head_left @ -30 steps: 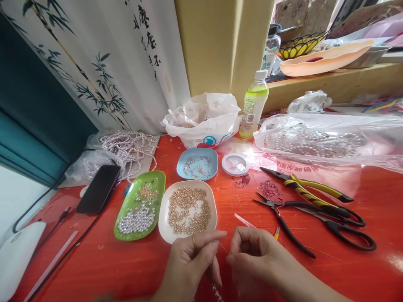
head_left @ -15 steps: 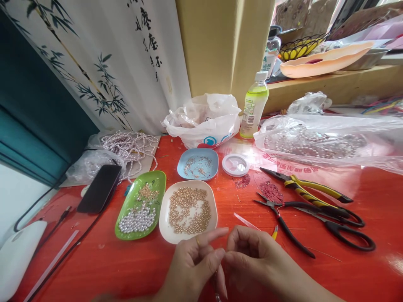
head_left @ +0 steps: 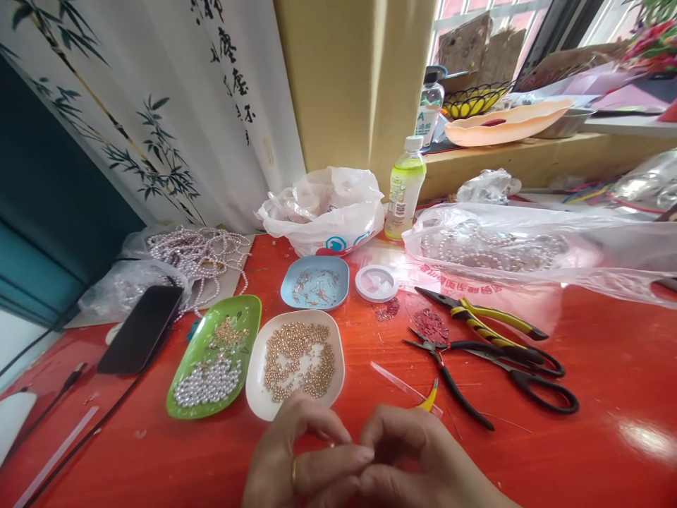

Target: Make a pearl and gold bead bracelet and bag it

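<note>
- Meeting at the fingertips, my left hand (head_left: 307, 458) and right hand (head_left: 417, 455) are loosely curled, thumbs turned inward; I cannot tell what they pinch.
- Just beyond my left hand, the nearer one, sits one cream tray (head_left: 339, 360) of gold beads (head_left: 296, 342), its slightly longer axis pointing away.
- Farther left is one green tray (head_left: 252, 305); beyond the cream one, one blue tray (head_left: 343, 271).
- Past my right hand: one curved yellow tip (head_left: 429, 403), two pliers (head_left: 448, 377) and one pair of scissors (head_left: 519, 379).

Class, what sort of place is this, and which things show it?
Probably a bead-craft worktable at home: a tray of gold beads, pliers and scissors.
</note>
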Available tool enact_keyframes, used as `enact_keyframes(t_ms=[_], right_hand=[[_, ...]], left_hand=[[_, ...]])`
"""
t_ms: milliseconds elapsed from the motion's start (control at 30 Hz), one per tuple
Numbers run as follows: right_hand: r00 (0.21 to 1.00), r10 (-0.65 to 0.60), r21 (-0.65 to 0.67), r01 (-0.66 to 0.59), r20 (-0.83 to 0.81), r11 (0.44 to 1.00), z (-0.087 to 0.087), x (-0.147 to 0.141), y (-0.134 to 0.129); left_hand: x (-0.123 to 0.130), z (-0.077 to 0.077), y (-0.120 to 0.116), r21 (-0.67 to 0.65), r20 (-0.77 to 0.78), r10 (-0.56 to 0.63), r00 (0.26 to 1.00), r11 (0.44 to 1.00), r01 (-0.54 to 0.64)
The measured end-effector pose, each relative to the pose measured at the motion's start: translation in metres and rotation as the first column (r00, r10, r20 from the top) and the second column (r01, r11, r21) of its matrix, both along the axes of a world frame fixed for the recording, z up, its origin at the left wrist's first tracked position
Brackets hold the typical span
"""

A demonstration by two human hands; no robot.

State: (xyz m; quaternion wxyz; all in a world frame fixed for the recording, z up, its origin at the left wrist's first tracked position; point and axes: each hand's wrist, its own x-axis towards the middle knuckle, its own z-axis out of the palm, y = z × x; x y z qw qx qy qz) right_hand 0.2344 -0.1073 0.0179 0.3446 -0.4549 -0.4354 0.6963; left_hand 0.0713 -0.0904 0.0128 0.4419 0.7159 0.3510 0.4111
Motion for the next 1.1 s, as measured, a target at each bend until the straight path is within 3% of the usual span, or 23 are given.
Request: enact_keyframes(t_ms=[133, 200, 300, 500, 633, 800, 967, 1100], right_hand=[[0.999, 0.006, -0.008, -0.006, -0.043, 1.0, 0.002, 0.002, -0.002], [0.998, 0.031, -0.024, -0.033, -0.049, 0.999, 0.003, 0.003, -0.001], [0.998, 0.06, -0.02, -0.06, -0.017, 0.998, 0.003, 0.005, 0.0], [0.998, 0.03, 0.224, -0.043, 0.059, 0.974, 0.009, 0.01, 0.001], [0.989, 0.139, 0.12, -0.144, 0.05, 0.982, 0.01, 0.011, 0.0], [0.987, 0.155, -0.046, -0.157, -0.045, 0.987, 0.006, 0.007, -0.002], [0.984, 0.134, -0.041, -0.139, -0.114, 0.989, 0.005, 0.005, 0.003], [0.997, 0.067, 0.01, -0.067, 0.031, 0.998, 0.005, 0.01, 0.01]], left_hand=[[-0.003, -0.006, 0.012, 0.21, 0.003, -0.225, 0.974, 0.953, 0.219], [-0.004, -0.008, 0.016, 0.177, 0.008, -0.304, 0.953, 0.938, 0.298], [-0.005, -0.01, 0.019, 0.093, 0.047, -0.329, 0.943, 0.942, 0.324], [-0.007, -0.006, 0.016, 0.116, 0.009, -0.269, 0.963, 0.957, 0.266], [-0.009, -0.001, 0.015, 0.16, -0.032, -0.225, 0.974, 0.961, 0.227], [-0.011, 0.006, 0.017, 0.055, 0.003, -0.163, 0.987, 0.985, 0.162], [-0.013, 0.014, 0.025, -0.108, 0.056, 0.079, 0.995, 0.991, -0.073], [-0.009, 0.019, 0.033, -0.271, 0.003, 0.169, 0.986, 0.949, -0.162]])
